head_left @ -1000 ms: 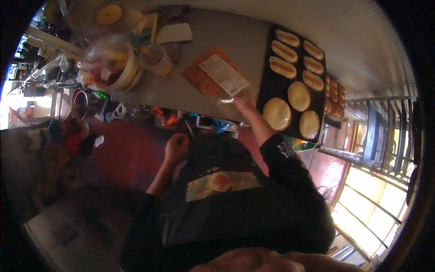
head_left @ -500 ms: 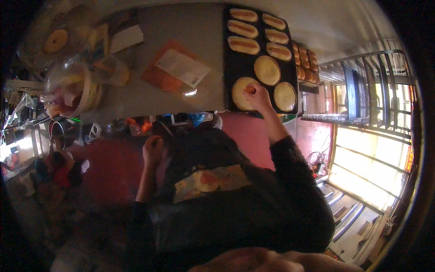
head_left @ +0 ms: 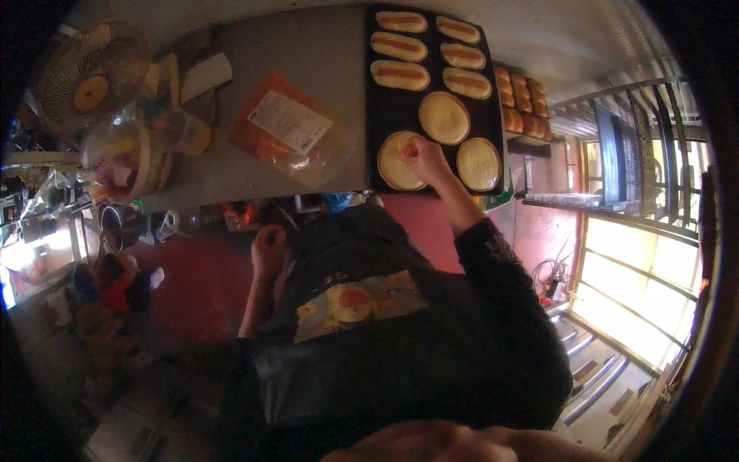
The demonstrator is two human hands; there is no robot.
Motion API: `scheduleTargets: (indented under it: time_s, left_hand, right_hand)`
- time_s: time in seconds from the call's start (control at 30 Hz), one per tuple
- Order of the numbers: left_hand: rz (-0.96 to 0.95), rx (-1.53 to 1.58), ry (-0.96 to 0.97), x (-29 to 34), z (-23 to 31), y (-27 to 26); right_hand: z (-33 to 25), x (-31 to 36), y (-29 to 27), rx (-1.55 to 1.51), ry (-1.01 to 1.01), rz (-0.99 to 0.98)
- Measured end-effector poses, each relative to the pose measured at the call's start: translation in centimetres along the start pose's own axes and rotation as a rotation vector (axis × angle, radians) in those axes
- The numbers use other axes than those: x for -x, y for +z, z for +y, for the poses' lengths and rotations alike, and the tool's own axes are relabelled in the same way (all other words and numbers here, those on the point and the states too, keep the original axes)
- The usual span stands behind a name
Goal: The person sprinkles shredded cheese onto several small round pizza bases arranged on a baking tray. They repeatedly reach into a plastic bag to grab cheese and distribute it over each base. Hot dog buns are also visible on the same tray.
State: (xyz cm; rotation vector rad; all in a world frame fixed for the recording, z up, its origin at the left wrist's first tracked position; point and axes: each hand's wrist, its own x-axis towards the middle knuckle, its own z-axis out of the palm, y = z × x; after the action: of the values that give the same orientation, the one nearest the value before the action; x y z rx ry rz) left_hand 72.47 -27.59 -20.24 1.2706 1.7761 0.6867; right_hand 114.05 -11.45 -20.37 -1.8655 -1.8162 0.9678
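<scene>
My right hand [head_left: 425, 160] is closed above the right side of a round, pale dough piece [head_left: 396, 165] at the near left of a black baking tray [head_left: 374, 115]. A little orange-red crumbly topping [head_left: 408, 152] shows between its fingertips. Two more round dough pieces lie close by, one behind [head_left: 444, 118] and one to the right [head_left: 478, 164]. Farther back on the tray are several oval buns, each with a reddish strip along its middle [head_left: 399, 75]. My left hand [head_left: 268, 248] hangs in front of the counter, fingers curled in, with nothing visible in them.
On the grey counter [head_left: 308, 46] lies a clear bag of orange-red filling with a white label [head_left: 291, 122]. A fan [head_left: 88, 92] and a plastic-covered tub [head_left: 127, 158] stand at the left. Browned bread rolls [head_left: 523, 100] sit beyond the tray, near a metal rack [head_left: 639, 146].
My right hand has shifted slightly left and down in view, staying over the same dough round, and less topping shows in it. The whole view has tilted a little. My left hand stays curled.
</scene>
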Motion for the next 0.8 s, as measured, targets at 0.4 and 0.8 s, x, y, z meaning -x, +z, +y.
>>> scheduleTargets:
  time_s: [0.4, 0.8]
  left_hand:
    - [0.023, -0.007, -0.046, -0.1, 0.1, -0.3]
    - [0.009, -0.010, -0.040, 0.3, 0.0, -0.6]
  right_hand:
    - [-1.1, -0.1, 0.5, 0.197, -0.053, 0.042]
    - [0.0, -0.6, 0.1, 0.080, 0.066, -0.004]
